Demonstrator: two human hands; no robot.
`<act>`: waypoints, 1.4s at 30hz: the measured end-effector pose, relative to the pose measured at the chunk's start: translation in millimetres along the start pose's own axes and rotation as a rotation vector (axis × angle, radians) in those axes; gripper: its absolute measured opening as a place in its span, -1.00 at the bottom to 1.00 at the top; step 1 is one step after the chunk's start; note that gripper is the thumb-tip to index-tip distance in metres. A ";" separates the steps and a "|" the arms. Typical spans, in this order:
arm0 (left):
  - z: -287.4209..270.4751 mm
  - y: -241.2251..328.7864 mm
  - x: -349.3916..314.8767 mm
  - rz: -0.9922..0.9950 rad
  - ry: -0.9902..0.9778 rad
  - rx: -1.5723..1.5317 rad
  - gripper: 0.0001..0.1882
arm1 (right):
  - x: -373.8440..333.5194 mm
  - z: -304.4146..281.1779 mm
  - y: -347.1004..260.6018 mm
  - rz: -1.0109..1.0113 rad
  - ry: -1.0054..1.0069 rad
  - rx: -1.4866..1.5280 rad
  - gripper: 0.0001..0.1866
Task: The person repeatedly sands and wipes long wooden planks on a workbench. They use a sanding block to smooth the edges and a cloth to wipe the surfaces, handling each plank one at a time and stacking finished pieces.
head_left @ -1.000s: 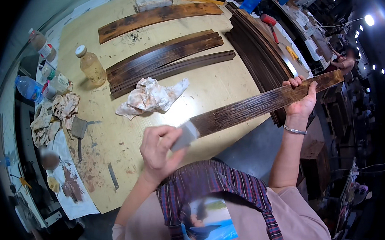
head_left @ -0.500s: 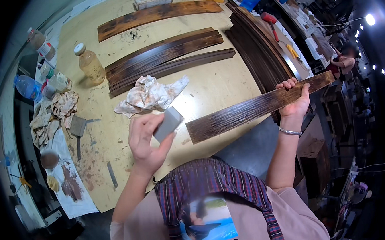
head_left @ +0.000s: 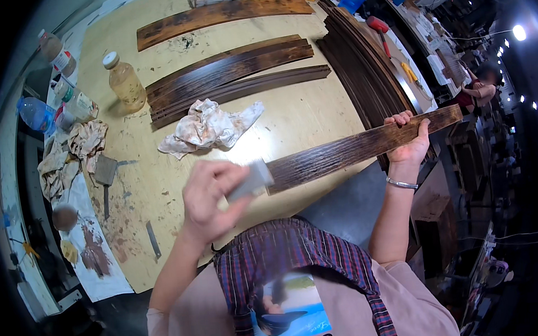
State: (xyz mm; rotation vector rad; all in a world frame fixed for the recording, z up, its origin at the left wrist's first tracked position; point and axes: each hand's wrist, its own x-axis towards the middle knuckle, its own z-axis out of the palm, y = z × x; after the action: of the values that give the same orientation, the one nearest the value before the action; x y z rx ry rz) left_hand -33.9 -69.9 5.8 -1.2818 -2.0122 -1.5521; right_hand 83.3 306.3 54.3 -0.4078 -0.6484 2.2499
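My left hand (head_left: 206,200) is closed round a grey rectangular block (head_left: 252,179), which looks like a sanding block and is smeared by motion. The block meets the left end of a dark brown, streaky wooden plank (head_left: 343,154). Toward the plank's far right end, my right hand (head_left: 410,147) grips it, thumb on the upper face and fingers curled over the far edge. The plank slants up to the right across the table's near edge. Just beyond my left hand lies a crumpled, stained white cloth (head_left: 207,130).
Several dark planks (head_left: 231,71) lie on the pale table (head_left: 177,187), with a tall stack (head_left: 362,68) at the right. Bottles (head_left: 126,87), rags (head_left: 86,143) and a flat brush (head_left: 105,171) line the left. A red-headed mallet (head_left: 379,29) rests on the stack's right side. Another person (head_left: 483,87) sits farther right.
My left hand has moved the block right, from apart from the plank to its left end. The plank and my right hand have shifted only slightly.
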 end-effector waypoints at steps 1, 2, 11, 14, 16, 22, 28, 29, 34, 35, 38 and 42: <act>-0.9 -8.2 2.9 -0.064 0.009 0.075 -0.50 | -1.7 1.1 1.5 -0.002 0.001 -0.006 -0.45; -1.6 -14.9 1.2 -0.123 0.038 0.071 -0.51 | -3.5 2.3 2.3 -0.006 0.007 -0.017 -0.45; 6.3 -13.3 -26.5 -0.509 0.081 -0.207 -0.56 | -12.2 16.0 1.9 -0.086 0.080 -0.172 -0.49; 11.1 -13.4 -35.1 -0.793 0.158 -0.473 -0.60 | 6.9 12.3 -5.9 -0.181 0.137 -0.225 -0.50; 11.7 -13.1 -37.1 -0.833 0.200 -0.592 -0.60 | 23.8 15.0 -7.0 -0.305 0.284 -0.240 -0.51; 8.1 -17.6 -45.1 -0.866 0.270 -0.686 -0.57 | 30.1 5.1 -4.8 -0.122 0.446 -0.279 -0.46; -0.6 -8.1 -45.3 -0.712 0.182 -0.619 -0.53 | 18.2 -7.1 2.6 0.003 -0.072 0.063 -0.62; -1.0 -7.7 -43.8 -0.652 0.158 -0.571 -0.52 | 15.2 0.4 2.2 0.005 -0.100 0.096 -0.64; -8.6 3.2 -22.8 -0.358 0.027 -0.379 -0.51 | 11.5 7.0 0.5 0.018 -0.220 0.157 -0.65; -8.0 6.4 -18.2 -0.321 0.009 -0.385 -0.51 | 11.7 6.7 0.5 0.021 -0.228 0.162 -0.65; -6.9 13.7 -7.0 -0.207 -0.085 -0.316 -0.51 | 12.6 6.2 0.7 0.034 -0.251 0.187 -0.65; 1.7 -11.9 -10.5 -0.350 -0.013 -0.179 -0.53 | 10.9 11.5 6.5 0.079 -0.286 0.241 -0.65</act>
State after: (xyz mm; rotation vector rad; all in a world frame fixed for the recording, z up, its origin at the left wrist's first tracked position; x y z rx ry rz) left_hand -36.9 -73.5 -9.4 -1.0380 -2.2413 -1.9203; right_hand 66.8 306.8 59.1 0.0087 -0.5005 2.4502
